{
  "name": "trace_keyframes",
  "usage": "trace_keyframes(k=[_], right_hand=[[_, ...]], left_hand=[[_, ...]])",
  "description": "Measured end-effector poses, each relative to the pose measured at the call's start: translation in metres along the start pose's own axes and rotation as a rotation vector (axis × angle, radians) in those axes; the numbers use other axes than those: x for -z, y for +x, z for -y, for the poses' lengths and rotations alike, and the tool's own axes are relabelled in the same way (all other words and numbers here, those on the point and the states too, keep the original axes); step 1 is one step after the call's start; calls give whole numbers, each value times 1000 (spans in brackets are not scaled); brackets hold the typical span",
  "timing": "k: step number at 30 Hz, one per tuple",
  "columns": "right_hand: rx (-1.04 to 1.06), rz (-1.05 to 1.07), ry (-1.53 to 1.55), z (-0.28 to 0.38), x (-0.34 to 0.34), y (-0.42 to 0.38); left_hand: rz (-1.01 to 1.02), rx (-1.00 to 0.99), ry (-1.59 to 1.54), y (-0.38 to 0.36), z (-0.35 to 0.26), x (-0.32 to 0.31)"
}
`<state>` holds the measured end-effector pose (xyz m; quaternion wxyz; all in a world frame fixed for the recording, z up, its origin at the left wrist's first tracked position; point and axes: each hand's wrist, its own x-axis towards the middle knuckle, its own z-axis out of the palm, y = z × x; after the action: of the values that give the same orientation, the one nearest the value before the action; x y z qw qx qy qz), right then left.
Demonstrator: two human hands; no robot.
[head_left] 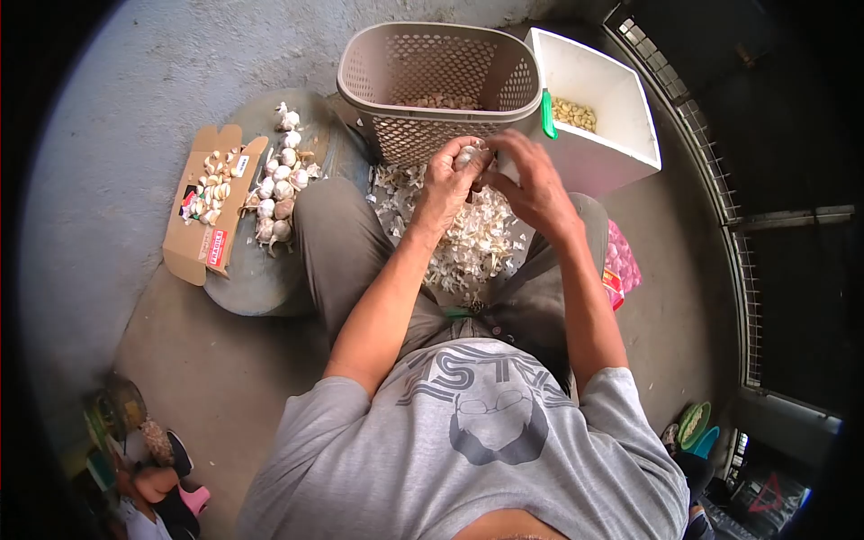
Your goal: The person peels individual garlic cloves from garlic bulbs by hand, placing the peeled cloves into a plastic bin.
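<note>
My left hand (443, 187) is closed around a whitish garlic bulb (466, 158), held over the floor between my knees. Right beside the bulb is my right hand (538, 191), its thumb and bent fingers apart, the fingertips blurred and overlapping the left fingers in this view. Beneath both hands lies a heap of papery garlic skins (472, 243). More whole garlic bulbs (283, 180) rest on a round grey surface to my left, next to an opened cardboard box (191, 236) with loose garlic cloves (214, 191) on it.
A brown perforated basket (441, 112) ahead has cloves at its bottom. To its right stands a white foam box (621, 148) containing pale cloves (573, 114), with a green handle-like piece (548, 117) at its rim. A pink mesh bag (621, 256) lies beyond my right knee. Another person (153, 490) is at lower left.
</note>
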<state>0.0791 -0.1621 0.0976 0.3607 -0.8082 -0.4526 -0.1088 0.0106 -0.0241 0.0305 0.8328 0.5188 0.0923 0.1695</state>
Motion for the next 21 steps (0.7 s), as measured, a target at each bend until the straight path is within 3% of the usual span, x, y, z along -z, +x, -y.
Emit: trace_keyframes(k=[2, 4, 5, 6, 7, 10, 14, 18, 21], right_hand=[[-203, 177, 326, -5, -15, 1], [-297, 156, 379, -13, -29, 0], [-343, 142, 412, -18, -35, 0], [-393, 131, 444, -20, -39, -1], [-334, 78, 454, -20, -45, -1], [-524, 157, 629, -12, -59, -6], [-377, 317, 333, -10, -60, -5], [-312, 349, 351, -12, -59, -3], [-346, 358, 572, 5, -51, -2]], left_hand=[[-7, 53, 13, -3, -7, 1], [-50, 124, -54, -5, -17, 3], [-64, 8, -58, 9, 10, 16], [-83, 35, -70, 7, 4, 16], [-101, 66, -81, 3, -2, 15], [-152, 105, -54, 3, -5, 20], [-163, 86, 68, 5, -9, 27], [-109, 101, 143, 6, -23, 31], [-99, 75, 62, 8, -24, 38]])
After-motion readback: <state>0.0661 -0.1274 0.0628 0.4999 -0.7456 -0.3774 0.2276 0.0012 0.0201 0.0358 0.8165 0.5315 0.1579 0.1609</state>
